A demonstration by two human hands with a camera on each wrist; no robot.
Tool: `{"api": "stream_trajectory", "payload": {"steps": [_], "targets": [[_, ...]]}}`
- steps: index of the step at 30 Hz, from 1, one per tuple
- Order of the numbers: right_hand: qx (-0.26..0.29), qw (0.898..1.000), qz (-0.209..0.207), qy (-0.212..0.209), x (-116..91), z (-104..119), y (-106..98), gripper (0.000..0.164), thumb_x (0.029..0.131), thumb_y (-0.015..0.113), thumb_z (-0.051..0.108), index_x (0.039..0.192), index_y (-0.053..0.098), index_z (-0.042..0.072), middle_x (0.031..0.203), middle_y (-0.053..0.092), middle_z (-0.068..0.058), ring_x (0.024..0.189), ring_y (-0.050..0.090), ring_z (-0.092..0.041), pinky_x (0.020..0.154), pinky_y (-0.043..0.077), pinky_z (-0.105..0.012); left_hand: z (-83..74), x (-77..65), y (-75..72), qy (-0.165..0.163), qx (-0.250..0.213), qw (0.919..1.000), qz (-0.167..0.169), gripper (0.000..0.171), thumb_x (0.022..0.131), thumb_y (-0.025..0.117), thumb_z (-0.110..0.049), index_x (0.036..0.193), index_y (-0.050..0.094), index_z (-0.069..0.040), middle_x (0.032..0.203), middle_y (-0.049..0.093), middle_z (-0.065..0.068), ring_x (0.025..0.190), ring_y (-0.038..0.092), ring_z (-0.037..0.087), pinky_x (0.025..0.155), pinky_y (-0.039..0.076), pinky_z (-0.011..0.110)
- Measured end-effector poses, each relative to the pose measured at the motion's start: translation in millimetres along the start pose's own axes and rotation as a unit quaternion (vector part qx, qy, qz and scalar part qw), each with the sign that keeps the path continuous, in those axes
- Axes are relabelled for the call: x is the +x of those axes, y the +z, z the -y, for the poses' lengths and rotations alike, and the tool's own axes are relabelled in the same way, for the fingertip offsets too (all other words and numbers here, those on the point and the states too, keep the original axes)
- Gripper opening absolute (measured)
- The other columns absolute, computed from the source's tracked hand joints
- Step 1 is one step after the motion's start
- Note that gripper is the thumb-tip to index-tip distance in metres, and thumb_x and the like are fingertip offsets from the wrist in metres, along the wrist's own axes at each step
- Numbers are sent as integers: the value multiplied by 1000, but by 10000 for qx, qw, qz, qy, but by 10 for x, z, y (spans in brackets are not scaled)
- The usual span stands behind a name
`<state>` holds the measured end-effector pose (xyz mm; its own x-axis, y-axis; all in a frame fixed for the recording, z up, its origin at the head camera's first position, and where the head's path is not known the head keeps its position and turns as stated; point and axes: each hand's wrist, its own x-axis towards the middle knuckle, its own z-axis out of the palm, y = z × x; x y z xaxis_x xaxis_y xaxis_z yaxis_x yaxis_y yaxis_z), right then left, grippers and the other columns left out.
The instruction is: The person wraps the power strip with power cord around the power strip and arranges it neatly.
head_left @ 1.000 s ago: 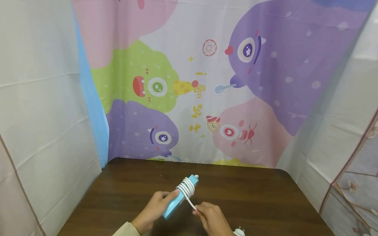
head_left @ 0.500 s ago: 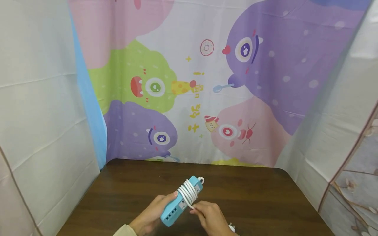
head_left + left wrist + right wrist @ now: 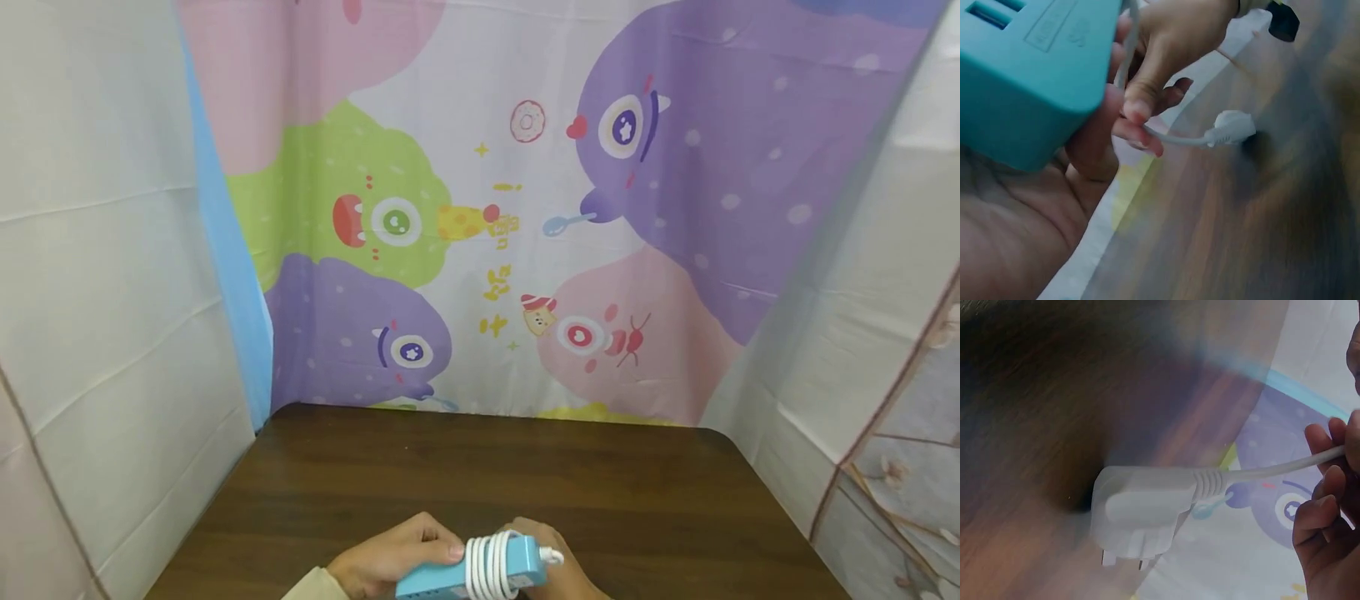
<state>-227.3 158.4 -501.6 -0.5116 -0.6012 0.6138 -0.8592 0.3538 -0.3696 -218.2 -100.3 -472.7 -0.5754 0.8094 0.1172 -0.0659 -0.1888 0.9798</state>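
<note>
A light blue power strip (image 3: 435,579) with white cord (image 3: 489,567) wound several times around its middle is held low over the table's near side. My left hand (image 3: 397,550) grips it, thumb on top beside the coils. Behind the strip's far end is my right hand (image 3: 568,579), partly hidden by it in the head view. Seen from the left wrist, the right hand's thumb and fingers pinch the loose cord (image 3: 1179,140) a short way from its white plug (image 3: 1233,127). In the right wrist view the plug (image 3: 1138,506) dangles with its pins pointing down.
The dark wooden table (image 3: 360,467) stretches out beyond the hands. A curtain with cartoon monsters (image 3: 480,367) hangs at its back edge, and pale cloth walls (image 3: 127,292) stand on both sides.
The power strip has come lower and nearer, turning from steeply slanted to nearly level. My right hand has gone from beside the coils to behind the strip, keeping the cord.
</note>
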Motion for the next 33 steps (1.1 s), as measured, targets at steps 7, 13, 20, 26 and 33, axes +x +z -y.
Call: {"api": "stream_trajectory", "payload": {"steps": [7,13,20,26,33], "targets": [[-429,9982,408,-96,36,16,-34,19,103,64,26,94,78,17,88,70,15,79,56,5,71,47,-12,-29,33,6,-241,1194,9911,534,38,100,64,-22,107,72,14,90,74,-4,74,60,3,66,50,20],[-1005,9925,239,-650,43,-16,-7,6,88,81,19,88,78,14,84,70,11,77,58,2,71,46,-8,-39,19,61,-835,1805,9791,419,30,98,67,-26,104,80,0,83,75,-6,58,55,-1,51,46,19],[-1516,9840,81,-932,68,-17,-13,13,86,81,29,83,76,17,79,66,11,72,55,1,67,43,-6,-6,12,80,-1075,2440,9638,-36,23,94,65,-24,88,83,-11,66,67,-10,46,40,0,44,35,20],[-1370,9877,48,-753,60,11,-18,15,89,79,31,81,75,18,76,61,14,70,48,4,66,39,-4,41,51,141,-1274,3389,9288,-793,21,88,72,-31,74,79,-18,61,64,-12,47,47,3,44,39,22],[-1380,9887,-49,-584,71,34,-2,15,90,79,26,81,74,16,76,58,13,71,47,3,66,39,-5,79,116,258,-1571,4086,8819,-1750,26,84,80,-45,85,78,-19,72,67,-11,63,58,9,58,48,30]]}}
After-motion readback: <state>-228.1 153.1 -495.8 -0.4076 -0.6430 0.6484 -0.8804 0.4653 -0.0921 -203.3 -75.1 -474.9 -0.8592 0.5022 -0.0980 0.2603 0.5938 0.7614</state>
